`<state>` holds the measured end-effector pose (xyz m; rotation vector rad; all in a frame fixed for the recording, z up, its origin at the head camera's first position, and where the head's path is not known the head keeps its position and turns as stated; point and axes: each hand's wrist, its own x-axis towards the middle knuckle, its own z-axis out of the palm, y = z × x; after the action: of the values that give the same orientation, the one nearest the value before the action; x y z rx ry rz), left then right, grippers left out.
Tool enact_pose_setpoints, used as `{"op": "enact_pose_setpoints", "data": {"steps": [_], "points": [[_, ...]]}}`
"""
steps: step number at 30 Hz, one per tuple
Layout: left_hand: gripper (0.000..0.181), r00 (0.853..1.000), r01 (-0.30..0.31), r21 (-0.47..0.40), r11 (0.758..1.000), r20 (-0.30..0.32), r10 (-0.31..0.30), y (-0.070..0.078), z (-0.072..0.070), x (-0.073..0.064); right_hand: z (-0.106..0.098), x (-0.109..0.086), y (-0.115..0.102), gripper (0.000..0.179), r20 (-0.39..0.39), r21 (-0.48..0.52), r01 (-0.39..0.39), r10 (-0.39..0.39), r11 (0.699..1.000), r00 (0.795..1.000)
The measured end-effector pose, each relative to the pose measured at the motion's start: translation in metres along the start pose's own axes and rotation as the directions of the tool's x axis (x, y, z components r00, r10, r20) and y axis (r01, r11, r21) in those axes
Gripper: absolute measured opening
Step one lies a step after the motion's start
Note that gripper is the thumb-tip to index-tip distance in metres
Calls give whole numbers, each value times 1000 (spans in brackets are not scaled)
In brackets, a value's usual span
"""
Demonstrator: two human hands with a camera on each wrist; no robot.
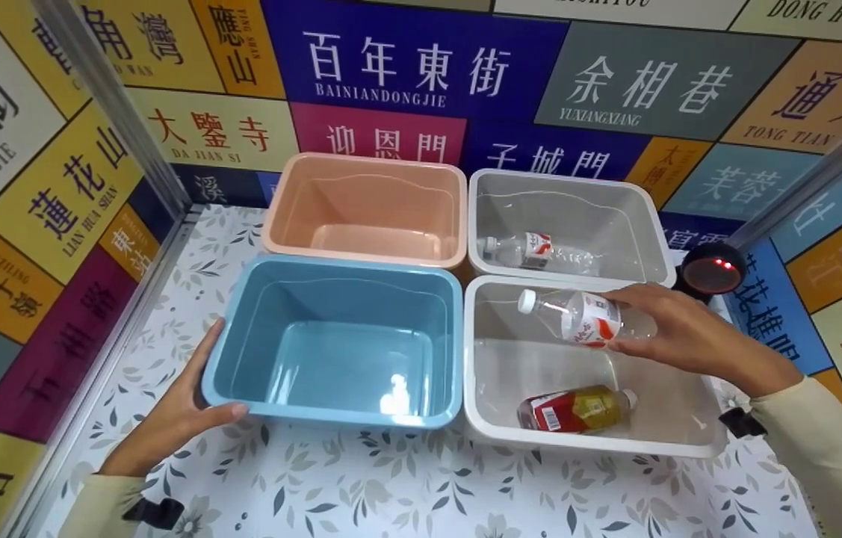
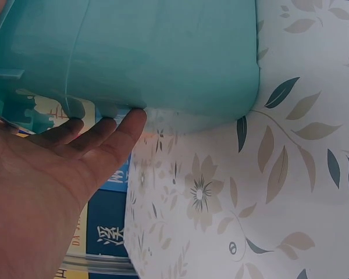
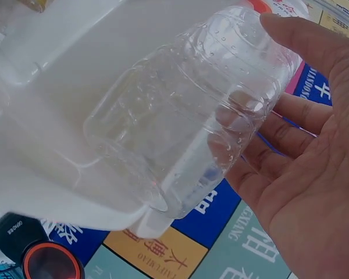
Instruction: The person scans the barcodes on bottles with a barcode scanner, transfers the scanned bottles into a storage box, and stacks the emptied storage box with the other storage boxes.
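One hand, the left hand (image 1: 174, 411), rests spread-fingered against the blue bin (image 1: 361, 299), lower left. Right of the frame's centre, the clear bottle (image 1: 591, 320) is above the white bin (image 1: 585, 442), long axis crosswise (white cap (image 1: 527, 301) leftward), its base end gripped by the nearer right hand (image 1: 678, 329).

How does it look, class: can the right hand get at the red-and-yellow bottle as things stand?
Probably not yet: the right hand grips a clear bottle, though nothing covers the red-and-yellow bottle in its bin.
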<state>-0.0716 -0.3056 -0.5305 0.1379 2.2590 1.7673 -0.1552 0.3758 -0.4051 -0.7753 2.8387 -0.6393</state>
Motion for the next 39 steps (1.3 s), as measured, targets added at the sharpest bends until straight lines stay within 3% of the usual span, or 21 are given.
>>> {"op": "enact_pose_setpoints", "data": {"steps": [11,19,28,35,39], "points": [[117,1000,4,-3,1000,2,-4,1,1,1,-12,-8,4,71,-69,3,-30,30,1000,997],[117,1000,3,0,1000,0,-3,0,1,1,-20,-11,6,69,-110,18,6,-4,1000,994],[118,1000,-2,4,1000,-6,2,1,1,1,-35,-17,11,70,-140,-37,-37,31,999,990],[118,1000,-21,7,1000,-6,21,0,1,2,-46,-22,21,74,-158,-38,-157,149,987,976],[118,1000,-10,6,1000,-3,10,1,1,2,-49,-23,28,74,-191,-36,-165,155,986,969]]}}
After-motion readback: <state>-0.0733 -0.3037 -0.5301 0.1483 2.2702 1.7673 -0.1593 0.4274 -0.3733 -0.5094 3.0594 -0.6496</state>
